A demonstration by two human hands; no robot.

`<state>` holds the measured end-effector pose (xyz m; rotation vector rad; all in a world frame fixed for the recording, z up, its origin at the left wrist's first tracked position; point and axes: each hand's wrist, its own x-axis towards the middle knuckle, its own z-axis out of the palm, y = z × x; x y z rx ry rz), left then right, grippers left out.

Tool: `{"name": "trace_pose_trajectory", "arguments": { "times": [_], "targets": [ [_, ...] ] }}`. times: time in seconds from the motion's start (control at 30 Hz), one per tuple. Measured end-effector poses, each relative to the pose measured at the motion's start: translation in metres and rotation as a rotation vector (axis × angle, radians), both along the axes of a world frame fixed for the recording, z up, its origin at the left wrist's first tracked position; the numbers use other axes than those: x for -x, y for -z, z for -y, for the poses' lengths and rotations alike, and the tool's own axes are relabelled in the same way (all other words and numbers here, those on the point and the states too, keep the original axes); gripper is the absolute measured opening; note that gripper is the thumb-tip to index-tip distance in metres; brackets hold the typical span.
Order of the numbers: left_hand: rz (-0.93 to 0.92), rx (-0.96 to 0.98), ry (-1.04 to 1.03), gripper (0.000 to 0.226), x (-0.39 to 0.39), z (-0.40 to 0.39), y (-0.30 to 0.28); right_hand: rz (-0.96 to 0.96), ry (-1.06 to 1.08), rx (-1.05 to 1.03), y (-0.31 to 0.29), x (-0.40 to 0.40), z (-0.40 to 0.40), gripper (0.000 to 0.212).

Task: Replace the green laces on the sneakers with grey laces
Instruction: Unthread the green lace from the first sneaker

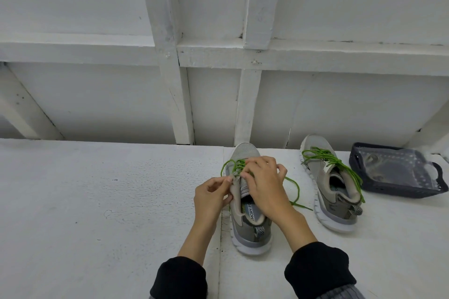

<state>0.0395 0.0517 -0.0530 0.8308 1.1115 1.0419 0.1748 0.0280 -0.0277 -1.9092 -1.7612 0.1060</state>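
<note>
— Why does your left hand [213,195] pinch the near shoe [245,201] at its collar?
— To steady it on the bench [109,201] while your right hand [263,181] plucks its green lace [230,165].

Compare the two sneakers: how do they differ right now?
The near sneaker is being worked on: the left hand pinches its eyelet edge and the right hand lies over its green lace. The far sneaker sits untouched beside a dark pouch. The near one points straight away; the far one is angled. Both are grey with white soles, and both have green laces threaded.
</note>
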Motion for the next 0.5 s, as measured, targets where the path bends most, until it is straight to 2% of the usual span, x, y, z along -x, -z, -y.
{"name": "trace_pose_trajectory", "arguments": {
  "times": [0.13,0.17,0.23,0.3,0.37,0.47,0.5],
  "targets": [
    [-0.006,-0.005,-0.016,0.012,-0.001,0.0,0.003,-0.835,-0.047,-0.084,-0.022,0.001,0.009,0.017],
    [-0.008,-0.008,-0.017,0.011,-0.002,0.001,0.003,-0.949,-0.061,-0.112,-0.025,0.0,0.011,0.019],
    [-0.009,-0.017,-0.015,0.011,-0.002,0.002,0.003,-0.998,-0.04,-0.158,-0.03,-0.005,0.015,0.021],
    [-0.008,-0.024,-0.012,0.012,-0.002,0.002,0.003,-0.949,0.016,-0.186,-0.032,-0.008,0.016,0.023],
    [-0.013,-0.032,-0.006,0.012,-0.003,0.002,0.003,-0.801,0.046,-0.156,-0.032,-0.01,0.017,0.024],
    [-0.025,-0.046,0.004,0.011,-0.005,0.001,0.005,-0.253,0.043,0.054,-0.029,-0.009,0.017,0.019],
    [-0.025,-0.052,0.004,0.011,-0.006,0.001,0.005,-0.072,0.041,0.098,-0.027,-0.009,0.018,0.023]
  ]
}}
